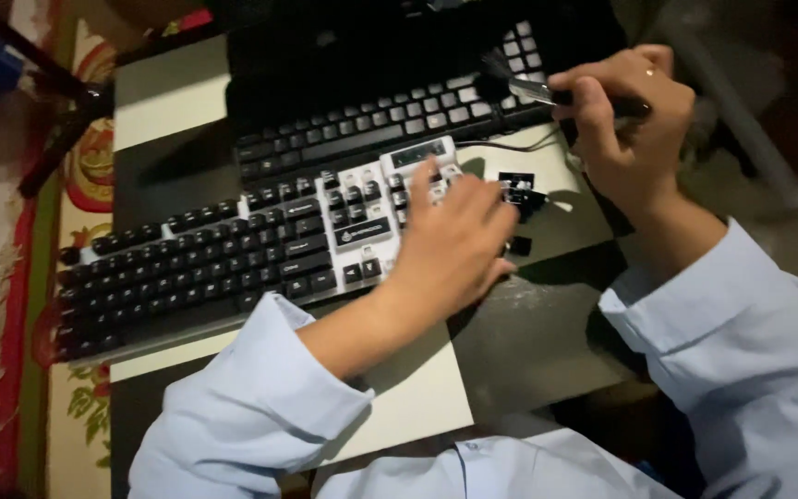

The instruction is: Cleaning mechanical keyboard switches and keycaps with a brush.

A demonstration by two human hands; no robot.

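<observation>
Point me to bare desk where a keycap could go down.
Free: pale strip between the near keyboard and the sleeves; dark patch right of it; pale corner at far left. Crowded: right of the keyboard, around the left hand, loose keycaps, and right hand with its tool.

Left hand (454,242) on keyboard (233,254), right hand (625,120) gripping tool (547,92)

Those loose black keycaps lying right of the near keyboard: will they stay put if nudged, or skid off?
The loose keycaps look small and hollow, so probably very light and easily scattered. The table appears glossy, so they would likely slide rather than roll. The left hand rests close by.
</observation>
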